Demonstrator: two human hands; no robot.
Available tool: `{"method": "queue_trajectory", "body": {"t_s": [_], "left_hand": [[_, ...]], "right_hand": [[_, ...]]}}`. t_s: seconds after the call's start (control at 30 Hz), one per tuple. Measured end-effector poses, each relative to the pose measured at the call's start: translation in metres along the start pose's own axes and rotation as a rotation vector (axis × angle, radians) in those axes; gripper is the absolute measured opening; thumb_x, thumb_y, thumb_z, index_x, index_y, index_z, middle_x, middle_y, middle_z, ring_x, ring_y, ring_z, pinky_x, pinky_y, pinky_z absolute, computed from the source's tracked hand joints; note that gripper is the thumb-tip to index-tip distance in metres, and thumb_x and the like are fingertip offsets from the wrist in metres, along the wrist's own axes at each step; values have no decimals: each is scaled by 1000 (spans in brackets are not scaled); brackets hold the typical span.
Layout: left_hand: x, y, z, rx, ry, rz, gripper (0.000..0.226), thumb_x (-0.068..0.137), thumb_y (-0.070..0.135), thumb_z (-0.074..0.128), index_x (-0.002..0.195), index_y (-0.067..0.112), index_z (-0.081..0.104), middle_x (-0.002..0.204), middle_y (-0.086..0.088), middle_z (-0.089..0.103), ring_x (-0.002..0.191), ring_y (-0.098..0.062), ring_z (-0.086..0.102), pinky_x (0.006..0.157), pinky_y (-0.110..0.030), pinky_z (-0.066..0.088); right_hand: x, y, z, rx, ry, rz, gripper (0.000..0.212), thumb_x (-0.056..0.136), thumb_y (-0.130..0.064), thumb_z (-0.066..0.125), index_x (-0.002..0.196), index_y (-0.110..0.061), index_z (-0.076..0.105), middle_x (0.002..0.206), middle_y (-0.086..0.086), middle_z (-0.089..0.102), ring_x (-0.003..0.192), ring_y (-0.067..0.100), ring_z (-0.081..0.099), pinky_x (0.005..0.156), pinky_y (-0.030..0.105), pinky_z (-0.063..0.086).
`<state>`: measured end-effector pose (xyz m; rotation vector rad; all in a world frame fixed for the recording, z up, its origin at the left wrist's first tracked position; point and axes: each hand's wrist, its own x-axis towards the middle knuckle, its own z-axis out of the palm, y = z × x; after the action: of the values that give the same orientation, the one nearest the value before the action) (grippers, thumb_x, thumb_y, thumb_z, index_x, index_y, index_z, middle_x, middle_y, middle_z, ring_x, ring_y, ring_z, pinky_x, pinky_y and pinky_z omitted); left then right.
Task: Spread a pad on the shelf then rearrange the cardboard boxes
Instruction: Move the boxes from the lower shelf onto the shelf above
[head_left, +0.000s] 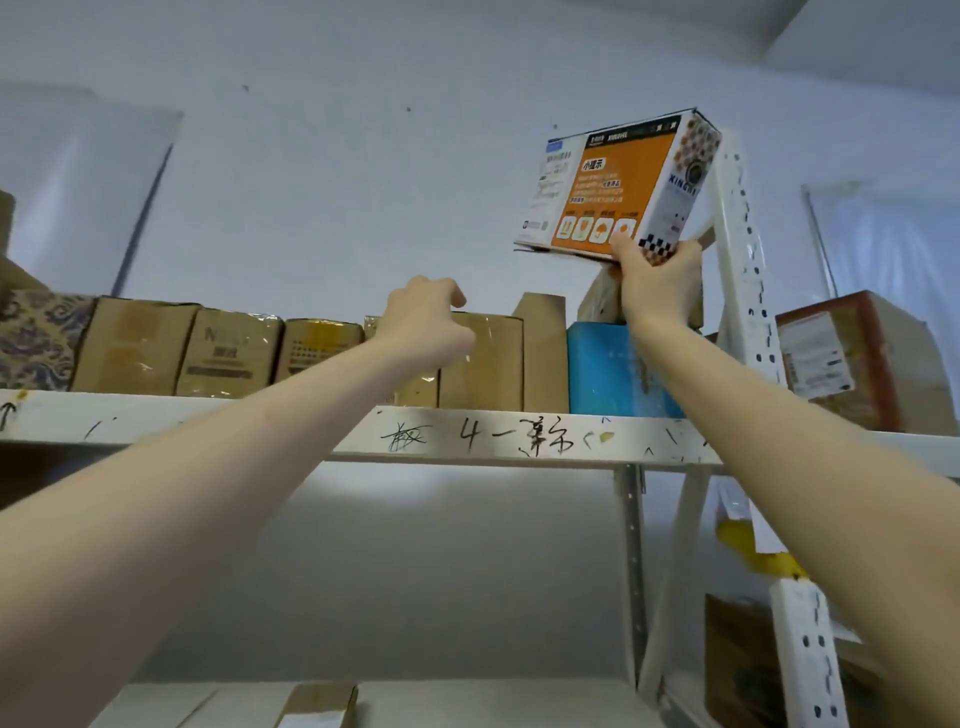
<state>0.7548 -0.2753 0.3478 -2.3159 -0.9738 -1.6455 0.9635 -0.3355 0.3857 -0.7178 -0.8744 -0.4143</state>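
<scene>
My right hand (657, 280) grips the lower corner of an orange and white printed box (613, 187), held tilted in the air above the top shelf (519, 436) near the white upright post (743, 249). My left hand (426, 317) reaches over the top of a brown cardboard box (483, 364) in the shelf row, fingers curled, with nothing visibly held. A blue box (602, 369) stands under the raised box, with a pale carton (597, 299) on it. Several more brown cardboard boxes (228, 353) line the shelf to the left. No pad is visible.
A patterned box (36, 338) sits at the far left of the shelf. A taped brown box (857, 358) sits on the neighbouring shelf to the right. Handwriting marks the shelf's front beam. A lower shelf (467, 701) holds a small cardboard box (317, 706). The wall is close behind.
</scene>
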Motion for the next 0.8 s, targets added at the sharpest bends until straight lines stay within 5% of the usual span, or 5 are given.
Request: {"method": "queue_trajectory", "body": {"t_s": [0.23,0.43,0.5,0.6,0.8], "left_hand": [[53,-10,38,-2,-52,49,48,80,10,53,128,18,53,133,-6,45,124,-27,41,86,-33,43],[71,-7,68,38,-87,127,41,80,13,53,121,18,55,122,-8,47,118,-30,43,92,-36,44],[75,-7,73,41,-84,147,41,80,14,54,122,18,55,122,-9,47,118,-30,42,95,-38,43],[78,-11,76,38,-77,161,43,81,16,55,124,19,54,124,-11,46,120,-31,42,96,-37,42],[79,-16,80,25,-85,167,45,81,16,55,126,19,53,124,-10,45,120,-30,41,95,-35,40]], "right_hand": [[51,24,35,-417,-3,-198,53,84,-40,66,116,-5,44,116,13,54,100,27,55,77,36,49],[40,66,54,-1015,-110,-198,59,86,-58,54,113,-5,53,109,12,60,85,28,54,64,32,39],[40,72,57,-1168,-59,-268,68,90,-61,44,123,-2,49,121,16,51,97,29,53,64,32,38],[40,75,60,-1223,-20,-363,75,95,-57,39,141,1,30,131,18,39,112,31,48,65,34,36],[47,76,60,-1222,-52,-355,59,94,-57,38,118,-4,46,110,16,59,89,30,56,60,34,38]]}}
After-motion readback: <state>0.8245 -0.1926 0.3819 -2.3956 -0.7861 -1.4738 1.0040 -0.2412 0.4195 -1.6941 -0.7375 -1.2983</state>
